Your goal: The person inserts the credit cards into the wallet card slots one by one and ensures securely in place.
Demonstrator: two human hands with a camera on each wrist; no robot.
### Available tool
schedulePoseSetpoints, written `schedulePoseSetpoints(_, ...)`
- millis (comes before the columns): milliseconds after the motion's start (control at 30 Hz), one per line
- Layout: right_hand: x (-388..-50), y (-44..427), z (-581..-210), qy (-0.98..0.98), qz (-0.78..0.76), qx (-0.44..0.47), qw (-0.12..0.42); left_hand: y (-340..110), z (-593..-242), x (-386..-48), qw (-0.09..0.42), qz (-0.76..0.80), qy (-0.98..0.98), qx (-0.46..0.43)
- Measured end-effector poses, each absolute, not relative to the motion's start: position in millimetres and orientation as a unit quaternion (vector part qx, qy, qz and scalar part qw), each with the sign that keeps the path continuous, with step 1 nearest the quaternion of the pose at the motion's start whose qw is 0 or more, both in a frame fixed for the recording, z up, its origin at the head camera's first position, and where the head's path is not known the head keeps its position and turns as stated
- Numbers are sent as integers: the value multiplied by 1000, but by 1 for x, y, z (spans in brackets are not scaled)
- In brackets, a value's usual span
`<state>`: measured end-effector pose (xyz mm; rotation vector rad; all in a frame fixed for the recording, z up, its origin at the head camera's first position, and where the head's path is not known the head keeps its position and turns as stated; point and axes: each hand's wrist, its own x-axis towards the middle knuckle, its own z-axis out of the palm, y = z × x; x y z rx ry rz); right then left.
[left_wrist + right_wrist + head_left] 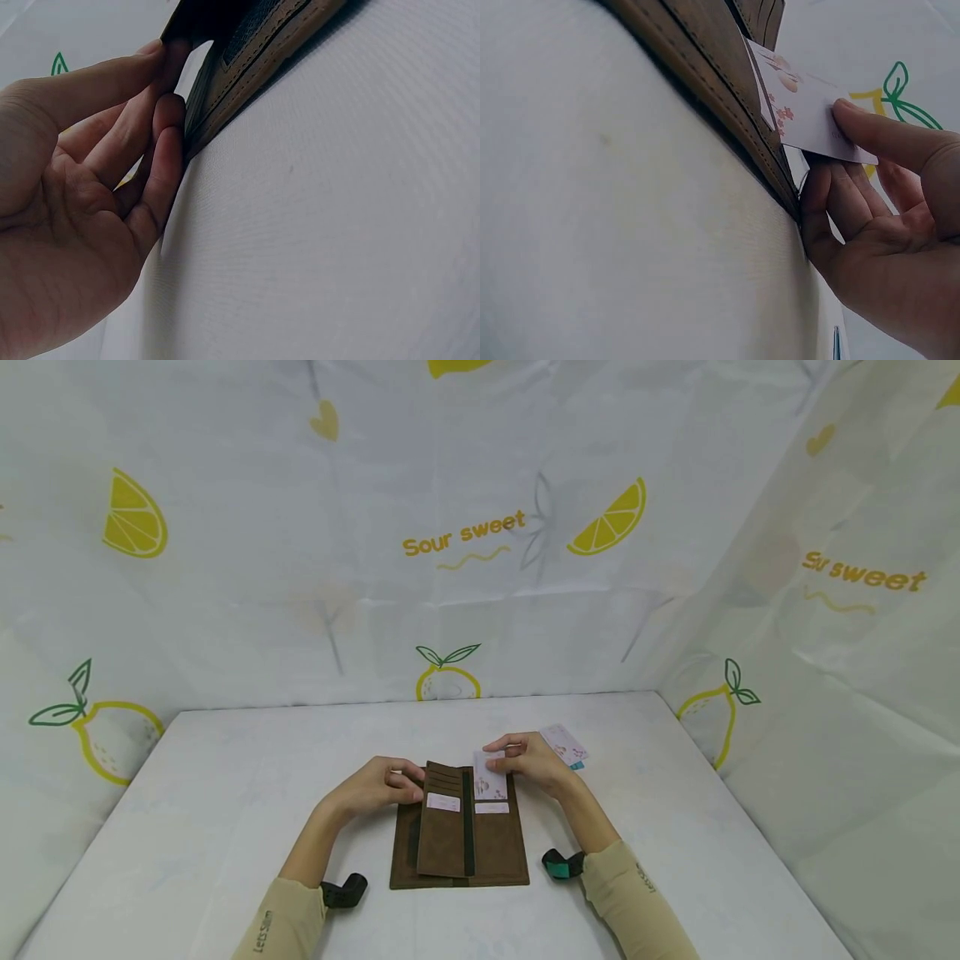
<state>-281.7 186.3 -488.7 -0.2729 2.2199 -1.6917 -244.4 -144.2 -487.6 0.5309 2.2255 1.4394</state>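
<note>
White tbl (225, 827): L hand (375, 787) pinches flap (442, 843) of brn wallet (501, 856); R hand (538, 764) pinches floral card (489, 785) at wallet's far right.

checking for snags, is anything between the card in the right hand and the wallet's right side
Nothing visible: the right hand pinches the card with its lower edge at the wallet's right side; another card shows just below.

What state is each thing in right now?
Wallet: open on the table
Inner flap: raised, edge pinched by the left hand
Held card: pinched by the right hand, at the wallet's right side; insertion unclear
Flap card: tucked into the flap, partly showing
Lower right card: tucked into the wallet, partly showing
Loose card: on the table, over something blue
</note>
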Motion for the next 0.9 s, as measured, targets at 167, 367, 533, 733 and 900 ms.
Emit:
schedulePoseSetpoints(167, -281, 186, -489, 784, -590, -97, 165, -144, -486, -243, 219, 522, 802, 190)
schedulePoseSetpoints(367, -280, 185, -487, 801, -566, -119, 158, -144, -486, -243, 221, 522, 801, 191)
schedulePoseSetpoints(533, -280, 183, -487, 809, -548, -143, 157, -143, -487, -244, 219, 520, 803, 191)
schedulePoseSetpoints(733, -279, 183, -487, 811, -543, -147, 160, -144, -487, -244, 219, 520, 803, 192)
schedulePoseSetpoints(900, -278, 184, -485, 813, -539, -150, 163, -145, -487, -244, 220, 522, 801, 194)
